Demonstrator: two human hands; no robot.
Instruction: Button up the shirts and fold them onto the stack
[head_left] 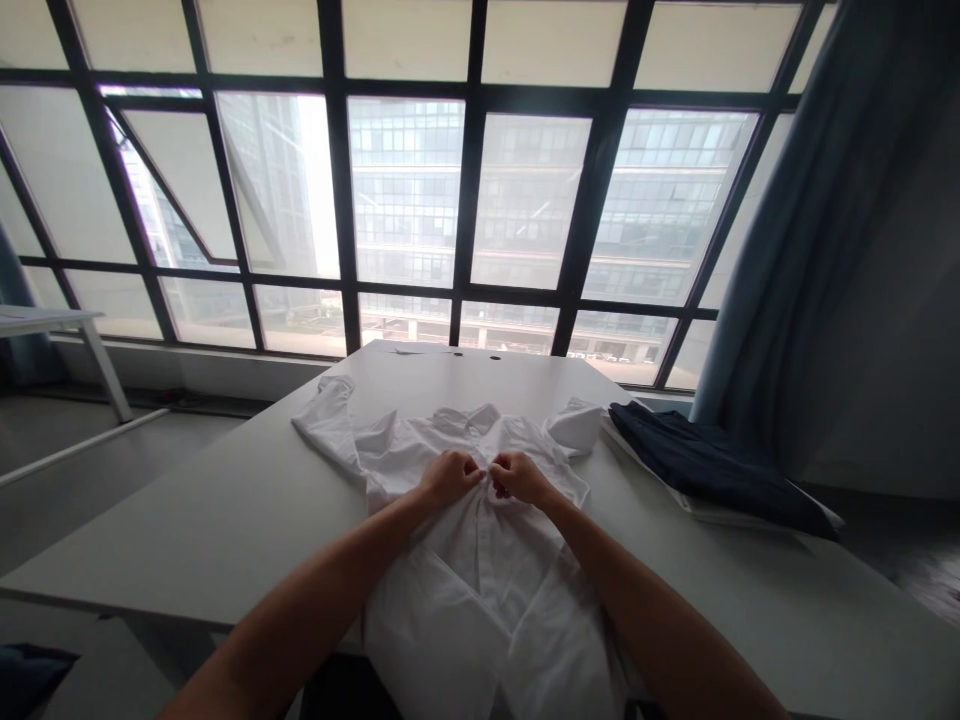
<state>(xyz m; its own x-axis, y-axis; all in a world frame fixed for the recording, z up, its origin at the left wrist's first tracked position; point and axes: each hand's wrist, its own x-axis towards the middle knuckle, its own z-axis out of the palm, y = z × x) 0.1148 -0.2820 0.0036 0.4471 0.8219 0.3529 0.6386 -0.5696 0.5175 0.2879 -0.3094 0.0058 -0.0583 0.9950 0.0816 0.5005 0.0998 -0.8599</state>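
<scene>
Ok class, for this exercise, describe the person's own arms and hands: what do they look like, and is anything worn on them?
The left forearm and right forearm are bare, and the left hand and right hand wear no gloves. No watch or bracelet shows.

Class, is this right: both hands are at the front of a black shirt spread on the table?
No: the shirt is white, not black, as the head view shows. The left hand and right hand are at its front, and it is spread on the table.
</scene>
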